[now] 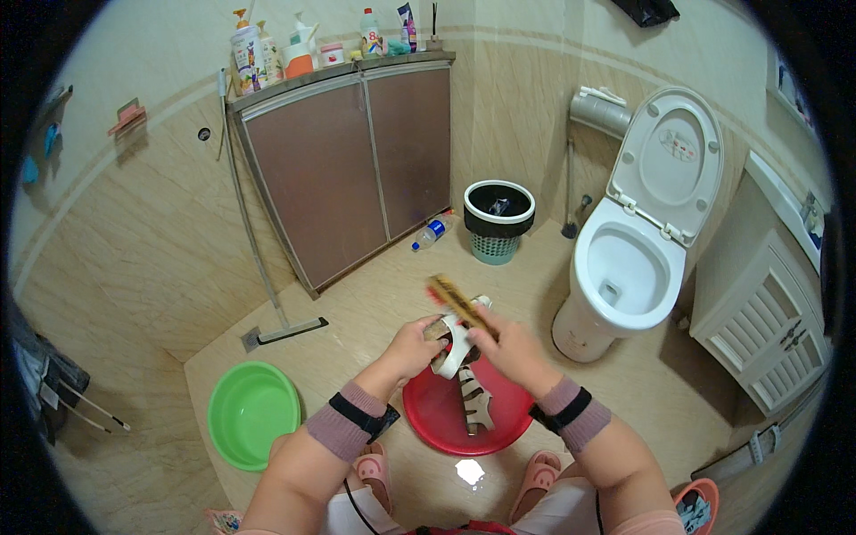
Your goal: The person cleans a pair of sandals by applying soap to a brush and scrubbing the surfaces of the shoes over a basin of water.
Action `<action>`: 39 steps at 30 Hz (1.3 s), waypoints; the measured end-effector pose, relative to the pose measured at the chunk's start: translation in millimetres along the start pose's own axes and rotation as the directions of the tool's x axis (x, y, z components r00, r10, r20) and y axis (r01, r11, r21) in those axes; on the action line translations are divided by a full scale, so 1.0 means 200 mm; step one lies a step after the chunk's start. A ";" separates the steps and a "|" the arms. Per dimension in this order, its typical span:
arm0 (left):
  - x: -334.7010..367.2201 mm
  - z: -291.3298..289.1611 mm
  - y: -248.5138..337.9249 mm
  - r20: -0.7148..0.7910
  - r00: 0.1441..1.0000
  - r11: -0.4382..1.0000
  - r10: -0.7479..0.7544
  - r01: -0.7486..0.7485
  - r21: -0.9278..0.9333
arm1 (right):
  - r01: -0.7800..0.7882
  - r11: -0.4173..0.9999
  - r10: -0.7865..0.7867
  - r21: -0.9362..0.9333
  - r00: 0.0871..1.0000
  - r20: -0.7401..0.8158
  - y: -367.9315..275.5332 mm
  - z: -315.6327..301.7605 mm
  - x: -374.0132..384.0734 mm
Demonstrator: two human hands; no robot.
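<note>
My left hand [414, 349] is closed around a white strappy sandal [457, 349], held above a red basin [424, 424]. In my right hand [517, 349] is a scrub brush [453, 300] with a wooden back and reddish bristles. The brush lies over the far end of the sandal, and my right fingers partly cover it. Inside the basin rests a second white sandal [477, 399] with cut-out straps. Both wrists wear mauve cuffs with black bands. The basin stands on the floor between my feet, which are in pink slippers.
At the left is a green basin [254, 415], with a squeegee [290, 332] leaning beyond it. Ahead are a brown cabinet [321, 169], a plastic bottle [432, 232] and a lined waste bin [496, 248]. A toilet [581, 294] and white cabinet [758, 312] stand right.
</note>
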State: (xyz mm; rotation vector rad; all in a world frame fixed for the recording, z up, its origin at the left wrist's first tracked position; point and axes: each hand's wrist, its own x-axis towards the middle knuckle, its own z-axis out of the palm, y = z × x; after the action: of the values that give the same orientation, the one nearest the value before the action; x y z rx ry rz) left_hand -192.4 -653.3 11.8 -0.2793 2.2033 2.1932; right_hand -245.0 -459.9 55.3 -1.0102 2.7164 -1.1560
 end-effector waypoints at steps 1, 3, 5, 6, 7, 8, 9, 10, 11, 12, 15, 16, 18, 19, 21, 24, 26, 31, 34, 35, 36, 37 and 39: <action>0.01 0.00 -0.01 0.004 1.000 1.000 0.004 -0.004 0.000 | 0.000 1.000 0.000 -0.003 1.000 -0.004 0.02 0.00 0.00; 0.01 -0.02 -0.03 -0.006 1.000 0.994 0.009 -0.009 0.111 | 0.091 0.994 -0.095 -0.058 0.994 -0.053 -0.01 0.02 0.00; 0.00 -0.06 -0.04 0.005 0.998 0.984 0.059 -0.059 0.165 | 0.156 0.988 -0.156 -0.010 0.988 -0.004 -0.09 0.06 -0.06; 0.00 -0.06 -0.03 0.002 0.999 0.982 0.054 -0.053 0.181 | 0.146 0.989 -0.146 -0.015 0.989 -0.005 -0.09 0.07 -0.06; -0.01 -0.07 -0.03 -0.002 0.999 0.979 0.048 -0.047 0.197 | 0.137 0.990 -0.137 -0.020 0.991 -0.005 -0.08 0.07 -0.05; -0.01 -0.03 0.00 0.015 0.998 0.986 0.064 -0.066 0.151 | 0.093 0.996 -0.093 -0.015 0.995 -0.035 0.00 0.06 -0.02; 0.00 -0.02 0.00 0.015 0.998 0.986 0.066 -0.067 0.152 | 0.057 0.998 -0.057 0.001 0.997 -0.057 0.06 0.03 0.01; 0.01 -0.02 -0.01 -0.014 0.998 0.986 0.056 -0.053 0.159 | -0.063 0.996 0.061 -0.057 0.998 -0.030 0.10 0.00 0.03; 0.01 -0.02 -0.02 -0.049 0.998 0.985 0.045 -0.036 0.166 | -0.060 0.997 0.058 -0.055 0.998 -0.029 0.07 0.00 0.02; 0.02 -0.04 -0.03 -0.017 0.997 0.970 0.072 -0.066 0.236 | 0.010 0.998 -0.011 -0.054 1.000 -0.016 0.03 0.01 -0.01; 0.00 -0.09 -0.02 0.009 0.999 0.974 0.041 -0.042 0.224 | 0.180 0.984 -0.179 -0.006 0.983 0.044 -0.12 0.06 -0.07; 0.00 -0.09 -0.05 0.003 0.999 0.984 0.052 -0.052 0.170 | 0.199 0.980 -0.199 -0.013 0.980 0.002 -0.11 0.07 -0.06; 0.01 -0.05 -0.04 -0.006 0.997 0.985 0.078 -0.077 0.153 | 0.128 0.992 -0.128 -0.002 0.991 -0.040 -0.01 0.05 -0.02; 0.01 -0.03 -0.03 -0.021 0.995 0.986 0.101 -0.097 0.135 | 0.035 0.999 -0.034 0.023 0.999 -0.030 0.04 0.02 0.01; -0.01 -0.03 0.02 -0.034 0.998 0.977 0.058 -0.050 0.205 | -0.066 0.995 0.065 -0.079 0.998 -0.014 0.04 -0.01 0.02; -0.05 -0.03 0.06 -0.046 0.999 0.979 -0.007 0.017 0.205 | 0.233 0.973 -0.232 0.009 0.971 -0.051 -0.04 0.07 -0.06; -0.05 -0.05 0.07 0.001 1.000 0.988 0.021 -0.021 0.153 | 0.195 0.981 -0.195 -0.003 0.978 -0.070 -0.02 0.06 -0.04; 0.01 -0.03 0.00 -0.025 0.991 0.984 0.128 -0.124 0.130 | 0.092 0.994 -0.097 -0.060 0.992 -0.086 0.10 0.02 0.01; 0.00 -0.08 -0.05 -0.042 0.993 0.973 0.112 -0.101 0.205 | 0.187 0.982 -0.187 -0.038 0.982 -0.002 -0.08 0.08 -0.07; -0.02 -0.10 -0.05 -0.049 0.993 0.973 0.107 -0.095 0.212 | 0.202 0.979 -0.202 -0.035 0.979 0.019 -0.11 0.09 -0.07; 0.00 -0.05 -0.03 -0.053 0.993 0.985 0.103 -0.094 0.143 | 0.177 0.984 -0.178 -0.028 0.983 -0.042 -0.03 0.08 -0.04; 0.01 -0.01 -0.02 -0.057 0.994 0.993 0.096 -0.092 0.073 | 0.154 0.988 -0.155 -0.019 0.983 -0.101 0.07 0.05 -0.01; 0.01 -0.01 -0.03 -0.057 0.994 0.995 0.094 -0.092 0.050 | -0.064 0.994 0.062 -0.084 0.998 -0.023 0.08 0.00 0.02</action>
State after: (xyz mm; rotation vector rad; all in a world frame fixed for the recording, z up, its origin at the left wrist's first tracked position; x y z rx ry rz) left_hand -193.7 -656.5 6.4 -0.2483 2.3415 2.2028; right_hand -257.3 -454.1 47.1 -0.9190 2.8127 -1.0554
